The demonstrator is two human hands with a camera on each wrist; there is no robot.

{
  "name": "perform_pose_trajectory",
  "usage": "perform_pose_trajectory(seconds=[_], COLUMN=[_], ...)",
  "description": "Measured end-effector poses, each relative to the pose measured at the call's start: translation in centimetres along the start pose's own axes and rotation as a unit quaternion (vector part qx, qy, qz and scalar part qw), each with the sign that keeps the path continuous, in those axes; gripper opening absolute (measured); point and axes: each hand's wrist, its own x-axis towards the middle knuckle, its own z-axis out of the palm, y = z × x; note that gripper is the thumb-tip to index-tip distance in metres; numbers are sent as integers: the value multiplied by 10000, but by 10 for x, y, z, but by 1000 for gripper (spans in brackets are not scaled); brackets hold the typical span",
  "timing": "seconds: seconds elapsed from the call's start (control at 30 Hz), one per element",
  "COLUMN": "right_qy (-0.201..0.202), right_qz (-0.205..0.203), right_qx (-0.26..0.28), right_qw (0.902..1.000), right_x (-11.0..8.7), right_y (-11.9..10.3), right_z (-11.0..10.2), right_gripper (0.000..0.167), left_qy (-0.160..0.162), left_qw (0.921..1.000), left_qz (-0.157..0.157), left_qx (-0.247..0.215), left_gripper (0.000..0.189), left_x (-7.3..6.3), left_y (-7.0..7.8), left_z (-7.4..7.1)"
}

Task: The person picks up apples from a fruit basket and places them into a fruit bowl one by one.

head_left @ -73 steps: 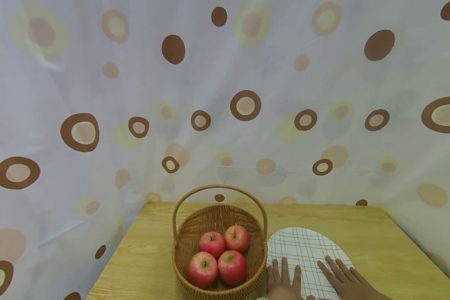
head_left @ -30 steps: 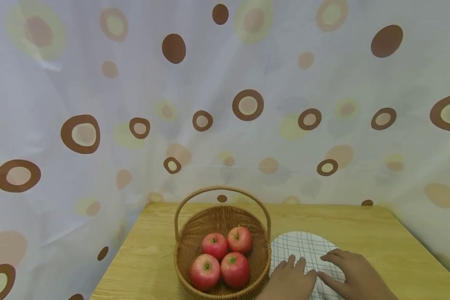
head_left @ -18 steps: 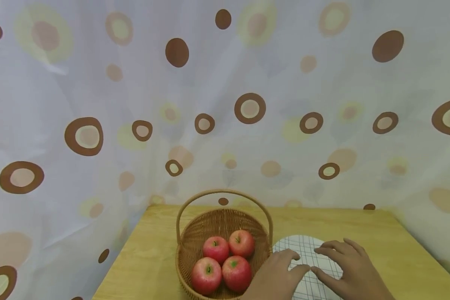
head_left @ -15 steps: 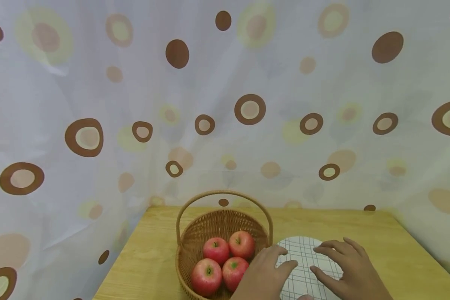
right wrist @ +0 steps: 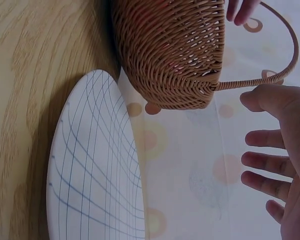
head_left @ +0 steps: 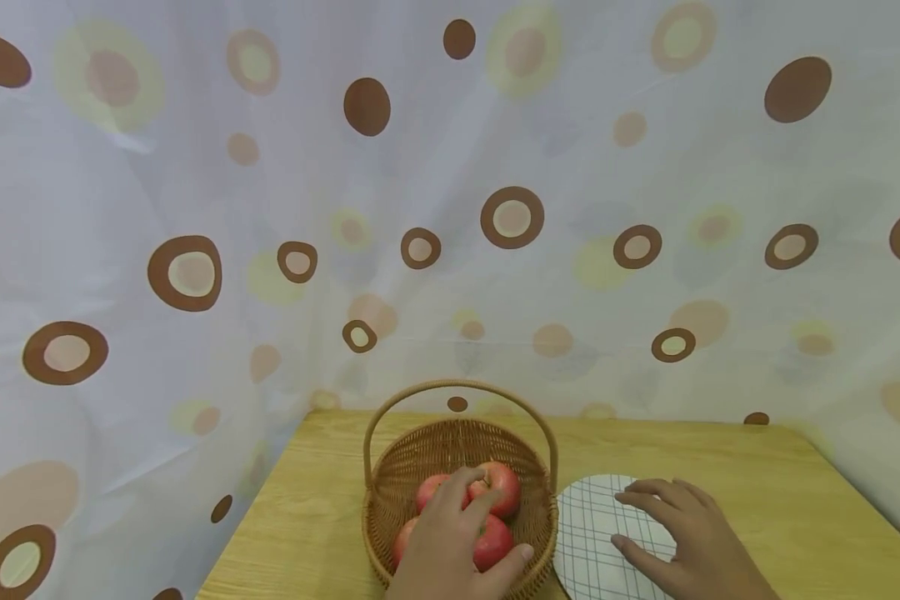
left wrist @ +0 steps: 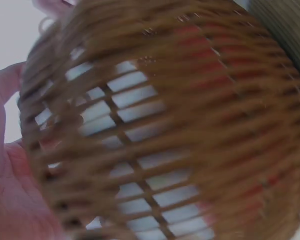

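My left hand [head_left: 446, 542] hovers over the wicker basket [head_left: 450, 437], fingers loosely bent above the red apples [head_left: 503, 489], several of which lie inside; it partly hides them. Whether a fingertip touches one I cannot tell. In the left wrist view the basket's woven side [left wrist: 240, 140] fills most of the picture, with part of the left hand [left wrist: 10, 190] at the left edge. To the basket's right lies a round white plate [head_left: 592, 533] with thin dark grid lines. Over its right side my right hand [head_left: 682, 533] is held with relaxed, spread fingers, holding nothing.
Both basket and plate are on a light wooden table [head_left: 780, 508]. The basket's tall arched handle [head_left: 461, 384] rises above its rim. A white curtain [head_left: 555, 167] with brown and beige circles hangs behind the table and at its sides.
Both hands lay flat on the plate at first, then lifted with fingers bent. My left hand has moved left over the apples; the right stays above the plate. The view has shifted slightly.
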Motion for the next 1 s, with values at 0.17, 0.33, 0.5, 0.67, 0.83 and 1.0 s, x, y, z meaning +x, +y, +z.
perform_pose_trajectory(seconds=[0.17,0.33,0.5,0.67,0.83,1.0], right_qy=[103,78,-68,-59,-90,-143], right_qz=[-185,-181,-41,-102,-114,-84], right_qx=[-114,-49,78,250,408,529], right_qw=[9997,9998,9999,9996,9991,9985], right_x=[4,7,8,10,12,17], right_y=[-7,-14,-22,-29,-36,-44], right_z=[2,2,3,8,11,11], right_gripper=[51,50,49,51,51,50], left_qy=[17,141,314,494,540,526], left_qw=[9993,9983,9967,9948,9933,9926], left_qz=[-386,-549,-661,-709,-849,-945], left_qx=[1,102,360,539,561,552], left_gripper=[53,49,51,49,56,63], left_x=[-7,-11,-16,-20,-26,-32], left_y=[-13,-22,-27,-35,-48,-60], left_z=[-7,-13,-15,-15,-14,-15])
